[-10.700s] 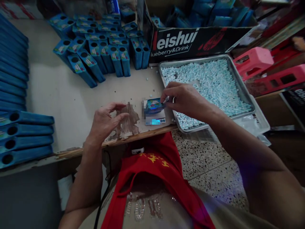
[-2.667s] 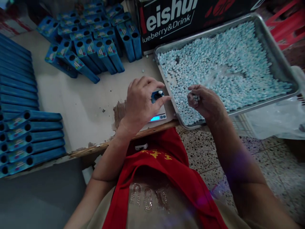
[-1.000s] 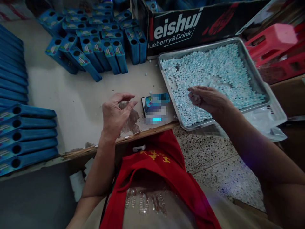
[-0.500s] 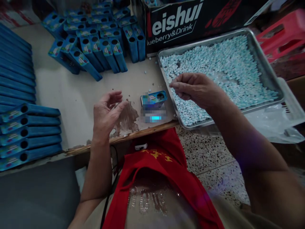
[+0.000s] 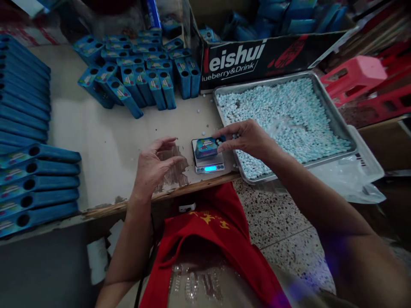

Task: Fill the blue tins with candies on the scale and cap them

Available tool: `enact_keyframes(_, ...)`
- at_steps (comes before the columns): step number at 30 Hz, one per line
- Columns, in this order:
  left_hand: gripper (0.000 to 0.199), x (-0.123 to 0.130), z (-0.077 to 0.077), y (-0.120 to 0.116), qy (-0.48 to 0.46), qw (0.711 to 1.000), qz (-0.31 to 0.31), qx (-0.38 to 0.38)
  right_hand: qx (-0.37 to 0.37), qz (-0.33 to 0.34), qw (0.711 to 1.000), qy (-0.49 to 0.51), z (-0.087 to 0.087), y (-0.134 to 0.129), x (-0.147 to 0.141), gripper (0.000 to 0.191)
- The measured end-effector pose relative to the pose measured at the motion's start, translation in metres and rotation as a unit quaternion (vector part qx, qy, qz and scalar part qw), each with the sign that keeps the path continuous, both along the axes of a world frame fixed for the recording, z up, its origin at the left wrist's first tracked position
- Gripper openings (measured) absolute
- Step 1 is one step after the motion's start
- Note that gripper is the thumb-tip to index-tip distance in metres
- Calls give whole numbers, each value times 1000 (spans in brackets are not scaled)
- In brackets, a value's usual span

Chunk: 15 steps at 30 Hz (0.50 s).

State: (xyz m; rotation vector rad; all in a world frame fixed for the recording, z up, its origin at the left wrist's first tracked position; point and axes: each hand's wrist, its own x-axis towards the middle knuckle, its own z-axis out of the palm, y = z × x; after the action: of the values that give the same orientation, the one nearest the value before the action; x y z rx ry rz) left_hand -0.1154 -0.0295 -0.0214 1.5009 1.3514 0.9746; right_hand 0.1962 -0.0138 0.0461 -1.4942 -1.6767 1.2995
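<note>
A small blue candy box (image 5: 206, 147) with a printed label lies on a digital scale (image 5: 199, 168), whose display glows blue. My right hand (image 5: 247, 137) is at the box's right end, thumb on the near side and fingers on the far side, closed around it. A few pale candies show at the hole there, between the fingers. To the left of the scale, my left hand (image 5: 157, 164) hovers over the worn table edge, fingers curved and apart, holding nothing. Just right of the scale is a metal tray (image 5: 221, 115) full of pale blue candies (image 5: 289, 107).
Several blue boxes (image 5: 138, 81) with round holes stand at the back, and more lie stacked (image 5: 38, 179) on the left. Behind the tray sits a black carton (image 5: 237, 62) holding blue boxes. A red stool (image 5: 356, 77) and a plastic bag (image 5: 349, 184) are at the right.
My right hand has moved left from above the tray to the box on the scale. My left hand stays open beside the scale. The view has tilted up slightly, showing more of the carton.
</note>
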Motion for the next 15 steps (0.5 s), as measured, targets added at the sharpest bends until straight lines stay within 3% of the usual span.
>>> enact_keyframes(3,63,2,3,1,-1,1000,0,-11,-8,-41,998,52,-2,0,2,31)
enact_keyframes(5,59,2,4,1,-5,1000,5,-14,-30,-115,982,148,-6,1,11,18)
enact_keyframes(8,54,2,5,2,-15,1000,19,-19,-103,-249,921,281,-18,2,37,16)
enact_keyframes(11,50,3,4,4,-37,998,29,-37,-176,-349,869,304,-35,-3,64,24)
enact_keyframes(13,49,5,2,7,-53,997,33,-47,-207,-359,860,298,-46,-9,73,27)
enact_keyframes(15,48,9,0,9,-64,996,34,-48,-217,-321,875,290,-52,-14,75,22)
